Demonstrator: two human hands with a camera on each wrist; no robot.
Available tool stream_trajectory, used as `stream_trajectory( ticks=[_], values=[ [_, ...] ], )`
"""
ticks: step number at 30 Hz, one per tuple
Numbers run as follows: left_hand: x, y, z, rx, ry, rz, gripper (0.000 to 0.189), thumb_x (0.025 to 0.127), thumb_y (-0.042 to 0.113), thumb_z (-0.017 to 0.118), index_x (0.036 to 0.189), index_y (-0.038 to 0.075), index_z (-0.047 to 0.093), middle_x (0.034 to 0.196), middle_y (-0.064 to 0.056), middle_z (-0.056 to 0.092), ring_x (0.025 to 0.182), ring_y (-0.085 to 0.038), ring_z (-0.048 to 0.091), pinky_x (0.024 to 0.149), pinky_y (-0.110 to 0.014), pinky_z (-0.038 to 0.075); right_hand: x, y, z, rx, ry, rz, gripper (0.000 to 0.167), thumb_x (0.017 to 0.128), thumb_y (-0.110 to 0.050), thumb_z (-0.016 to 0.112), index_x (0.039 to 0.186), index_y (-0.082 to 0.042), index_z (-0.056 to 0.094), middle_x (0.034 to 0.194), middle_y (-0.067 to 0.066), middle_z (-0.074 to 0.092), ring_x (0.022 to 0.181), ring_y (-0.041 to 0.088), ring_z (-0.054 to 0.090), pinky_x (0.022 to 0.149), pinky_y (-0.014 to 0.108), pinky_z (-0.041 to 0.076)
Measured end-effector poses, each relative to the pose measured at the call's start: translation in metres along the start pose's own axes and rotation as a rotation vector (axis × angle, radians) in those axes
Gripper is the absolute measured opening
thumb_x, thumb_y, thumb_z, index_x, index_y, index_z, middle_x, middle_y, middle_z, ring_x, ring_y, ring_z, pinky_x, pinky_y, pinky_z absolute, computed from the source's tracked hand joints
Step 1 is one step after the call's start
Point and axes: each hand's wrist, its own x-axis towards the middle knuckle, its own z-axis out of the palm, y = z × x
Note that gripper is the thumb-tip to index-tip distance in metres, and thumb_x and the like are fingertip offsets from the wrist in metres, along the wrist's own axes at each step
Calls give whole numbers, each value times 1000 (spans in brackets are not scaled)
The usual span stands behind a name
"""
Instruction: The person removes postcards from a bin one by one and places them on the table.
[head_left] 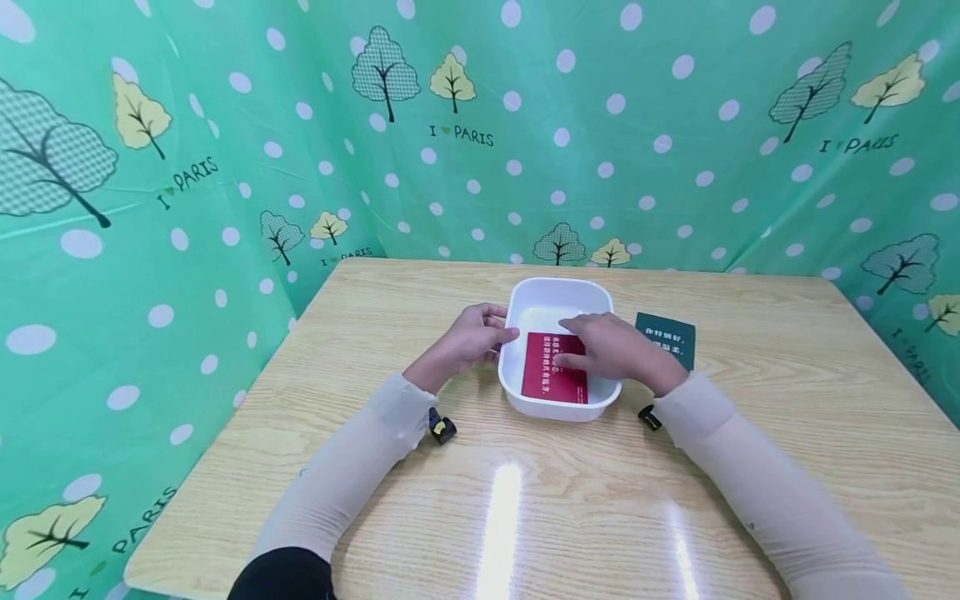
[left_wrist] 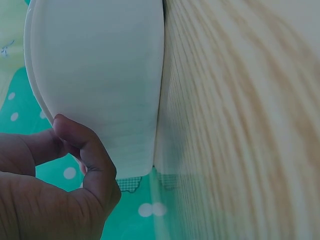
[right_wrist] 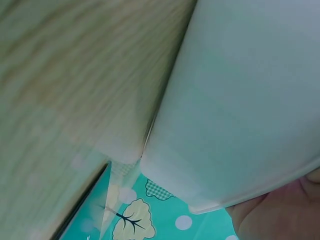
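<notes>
A white plastic basin (head_left: 531,407) stands on the wooden table. My left hand (head_left: 474,337) grips its left rim, the thumb on top and the other fingers on the outside. That grip also shows in the left wrist view, where the hand (left_wrist: 75,175) holds the rim against the basin's pale side wall (left_wrist: 100,85). Inside the basin lies a red booklet (head_left: 536,375) with white lettering. Over it reaches my right hand (head_left: 607,346), thumb and index finger spread apart; the thumb tip overlaps the booklet. Whether it touches the booklet is unclear. In the right wrist view the basin wall hides the fingertips.
A dark green booklet (head_left: 666,327) with white lettering lies right of the basin, partly behind my right wrist. Small black devices sit by the left wrist (head_left: 441,427) and right wrist (head_left: 649,417). A green patterned curtain (head_left: 480,183) hangs behind the table (head_left: 405,533).
</notes>
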Motion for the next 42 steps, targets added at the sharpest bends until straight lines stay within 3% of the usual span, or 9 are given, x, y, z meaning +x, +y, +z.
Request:
stream_trajectory(
  ticks=[3,12,23,34,42],
  values=[
    [0,0,0,-1,2,-1,44,96,9,72,136,5,53,105,-9,60,78,-20,63,65,-31,55,1,0,1,-12,-16,7,77,89,-49,78,147,-4,54,137,16,64,120,33,62,101,50,52],
    [1,-1,-1,0,0,8,44,96,9,72,135,4,52,105,-9,60,79,-20,63,65,-31,56,2,-3,1,-101,-91,31,83,84,-54,81,148,-8,54,137,14,65,125,32,58,113,58,36],
    [1,-2,-1,-4,0,8,42,97,10,71,134,6,53,107,-10,62,79,-20,64,64,-31,56,2,-5,0,-76,-91,70,89,83,-50,84,154,-11,47,143,18,59,133,37,52,115,62,32],
    [0,-2,-1,0,-1,9,42,97,10,71,134,6,52,106,-10,61,78,-21,64,65,-32,56,3,-4,1,-84,-98,36,81,85,-50,81,150,-11,52,133,13,67,121,30,61,114,58,33],
    [2,-4,-1,4,6,18,42,97,11,71,134,5,53,103,-8,59,77,-20,63,64,-31,55,2,-4,0,-70,-88,44,82,83,-49,84,149,-11,54,134,14,65,125,32,58,116,59,31]
  ],
)
